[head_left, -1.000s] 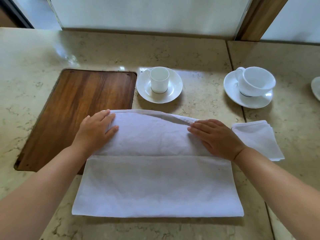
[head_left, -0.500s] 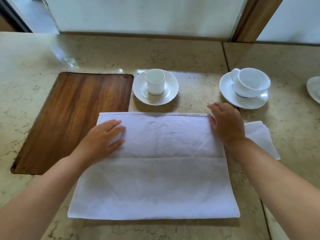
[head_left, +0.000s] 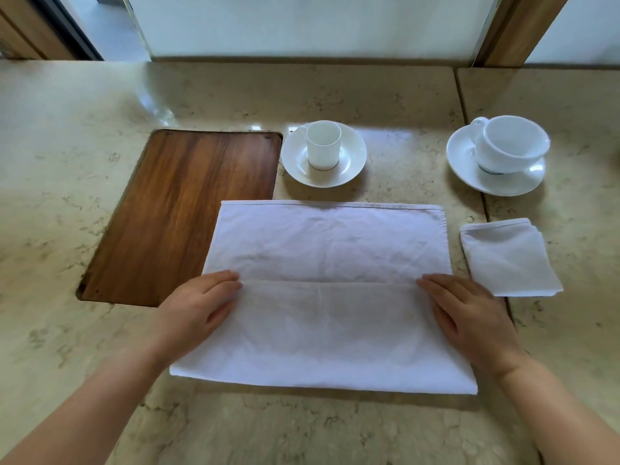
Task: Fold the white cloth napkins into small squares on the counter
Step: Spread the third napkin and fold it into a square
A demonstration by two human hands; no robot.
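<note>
The napkin's (head_left: 322, 290) left and right ends are covered by the left hand (head_left: 198, 310) and the right hand (head_left: 469, 317); whether the thumbs are tucked under the cloth cannot be told. Both forearms are cut off by the lower edge; the desk (head_left: 67, 196) is cut off at left, right and bottom. The layers inside the folded square (head_left: 510, 256) are hidden — only its top face is seen; the base of the wide cup (head_left: 510, 142) is concealed behind its own bowl, and the band there is too small to be read.
</note>
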